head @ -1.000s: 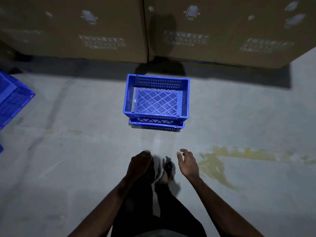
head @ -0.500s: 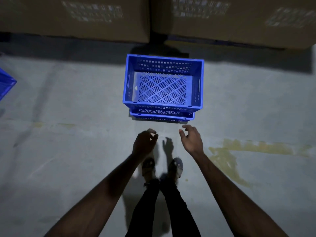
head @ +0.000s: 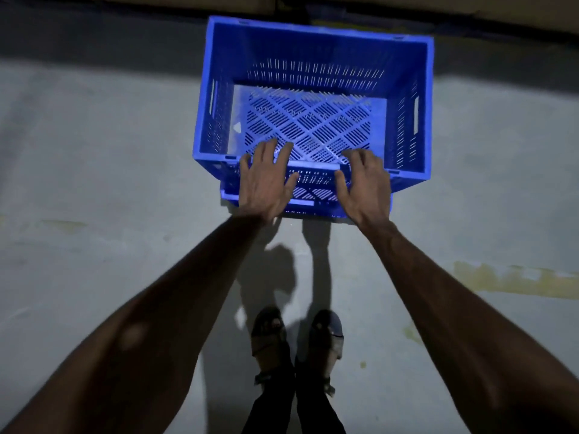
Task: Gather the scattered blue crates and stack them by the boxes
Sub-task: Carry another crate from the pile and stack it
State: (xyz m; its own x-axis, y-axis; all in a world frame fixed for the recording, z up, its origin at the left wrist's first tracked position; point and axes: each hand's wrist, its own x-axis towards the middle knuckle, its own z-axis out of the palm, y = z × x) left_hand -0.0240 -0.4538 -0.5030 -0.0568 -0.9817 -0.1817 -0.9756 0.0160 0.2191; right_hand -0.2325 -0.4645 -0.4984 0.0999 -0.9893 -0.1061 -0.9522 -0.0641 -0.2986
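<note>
A blue crate [head: 313,51] with a slotted floor sits on top of a second blue crate [head: 313,211], of which only the near edge shows. Both stand on the concrete floor just in front of the cardboard boxes [head: 470,1]. My left hand [head: 266,180] lies over the top crate's near rim with its fingers straight and spread and its thumb on the outer wall. My right hand [head: 365,183] is on the same rim further right, fingers bent over the edge into the crate, thumb outside.
The grey concrete floor [head: 94,183] spreads to both sides, with a yellowish stain [head: 517,280] at the right. My two sandalled feet [head: 297,343] stand close behind the crates. A dark shadow runs along the foot of the boxes.
I have stepped closer and bent down, so the crates fill more of the view. Both hands have gone forward from mid-air to the top crate's near rim. The crate at the far left is out of view.
</note>
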